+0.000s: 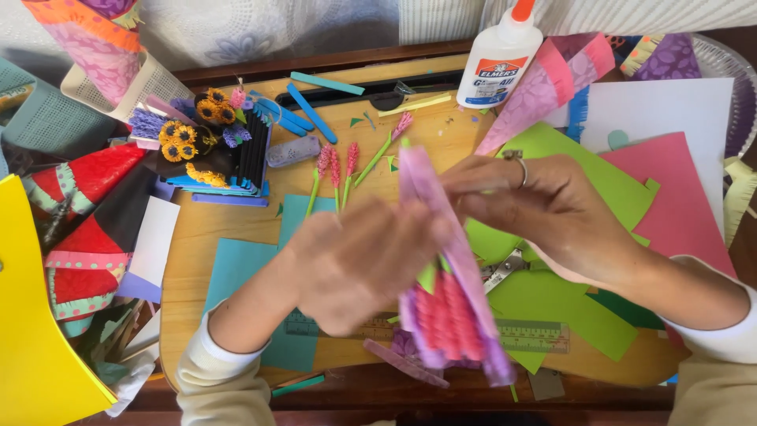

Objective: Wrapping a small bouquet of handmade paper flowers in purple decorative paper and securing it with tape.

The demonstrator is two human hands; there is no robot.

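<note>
Both my hands meet mid-frame — left hand (pixel 355 264) and right hand (pixel 544 209) closed around a purple paper wrap (pixel 441 229) with pink paper flowers (pixel 448 319) inside. Glue bottle (pixel 501 55) stands at the top — green paper (pixel 587 315) lies underneath.

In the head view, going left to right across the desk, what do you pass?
Yellow paper sheet → paper sunflower arrangement → left hand → purple paper wrap with pink paper flowers, held by both hands → right hand → pink paper sheet.
</note>
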